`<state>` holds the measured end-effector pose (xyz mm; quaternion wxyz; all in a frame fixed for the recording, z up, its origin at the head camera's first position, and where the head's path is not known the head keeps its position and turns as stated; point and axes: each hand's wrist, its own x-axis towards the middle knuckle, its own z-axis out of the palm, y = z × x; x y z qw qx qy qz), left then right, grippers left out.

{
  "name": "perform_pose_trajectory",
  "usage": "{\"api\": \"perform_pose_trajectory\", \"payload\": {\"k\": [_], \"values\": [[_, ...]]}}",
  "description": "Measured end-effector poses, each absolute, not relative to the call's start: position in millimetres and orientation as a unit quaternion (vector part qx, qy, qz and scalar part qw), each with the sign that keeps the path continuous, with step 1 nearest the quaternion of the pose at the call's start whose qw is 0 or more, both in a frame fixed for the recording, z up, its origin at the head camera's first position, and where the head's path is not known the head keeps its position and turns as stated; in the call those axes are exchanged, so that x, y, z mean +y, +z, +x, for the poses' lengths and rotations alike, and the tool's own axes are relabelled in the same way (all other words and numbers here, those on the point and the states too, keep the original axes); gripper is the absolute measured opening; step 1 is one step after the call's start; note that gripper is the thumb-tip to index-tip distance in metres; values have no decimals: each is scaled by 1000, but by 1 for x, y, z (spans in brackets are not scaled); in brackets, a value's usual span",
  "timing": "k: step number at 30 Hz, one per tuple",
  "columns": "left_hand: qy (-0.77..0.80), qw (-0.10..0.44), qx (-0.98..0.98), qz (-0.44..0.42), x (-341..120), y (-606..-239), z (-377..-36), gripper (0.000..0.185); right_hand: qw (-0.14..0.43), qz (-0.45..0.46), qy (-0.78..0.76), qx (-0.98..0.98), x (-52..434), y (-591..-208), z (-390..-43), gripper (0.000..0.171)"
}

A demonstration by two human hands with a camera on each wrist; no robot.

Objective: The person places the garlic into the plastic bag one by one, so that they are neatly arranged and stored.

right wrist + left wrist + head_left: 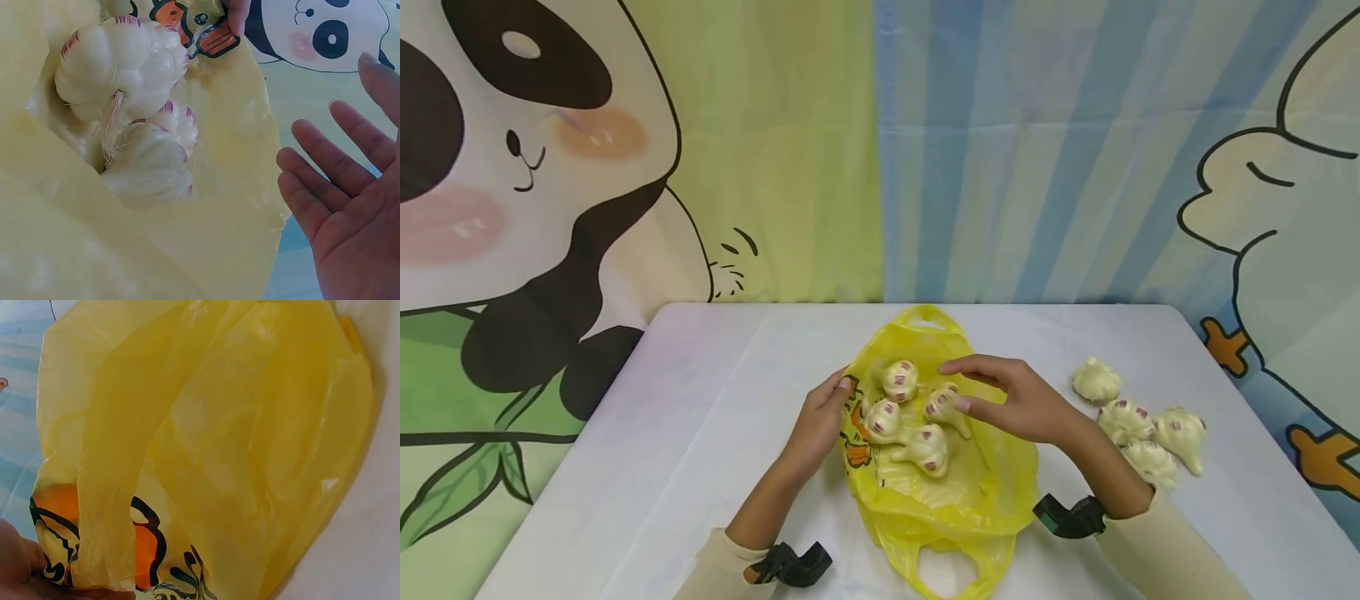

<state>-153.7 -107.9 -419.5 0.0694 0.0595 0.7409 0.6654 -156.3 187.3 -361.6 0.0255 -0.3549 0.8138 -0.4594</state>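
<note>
A yellow plastic bag [1003, 467] lies with its mouth spread, orange and black print along its left side. Inside sit several white garlic bulbs [901, 381] with purplish marks; the right wrist view shows one bulb [119, 69] close up with its roots. My left hand [818, 423] pinches the bag's left rim between thumb and fingers. Over the bag's right side hovers my right hand [1018, 400], its fingers extended and apart, holding nothing. In the right wrist view that palm [356, 206] shows beside the bag edge.
More garlic bulbs [1096, 381] lie in a loose group on the white table [715, 400], right of the right forearm. Behind the table hangs a printed curtain [775, 150]. The bag's handle loops [925, 315] point toward the back and front.
</note>
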Motion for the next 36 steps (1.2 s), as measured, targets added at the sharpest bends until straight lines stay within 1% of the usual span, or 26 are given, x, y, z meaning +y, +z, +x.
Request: {"api": "perform_pose_trajectory", "payload": {"k": [7, 13, 17, 25, 36], "values": [[667, 67, 739, 61, -110, -419, -154, 47, -14, -366, -467, 805, 202, -361, -154, 37], [669, 68, 737, 64, -111, -419, -154, 46, -72, -341, -497, 795, 223, -364, -158, 36], [668, 68, 738, 63, -111, -419, -155, 47, -95, -322, -504, 796, 237, -369, -157, 38], [671, 74, 736, 59, -111, -418, -155, 45, -91, -296, -489, 816, 259, -378, -139, 42], [673, 75, 733, 59, -111, -417, -153, 46, -96, -247, -460, 847, 281, -381, -109, 42]]}}
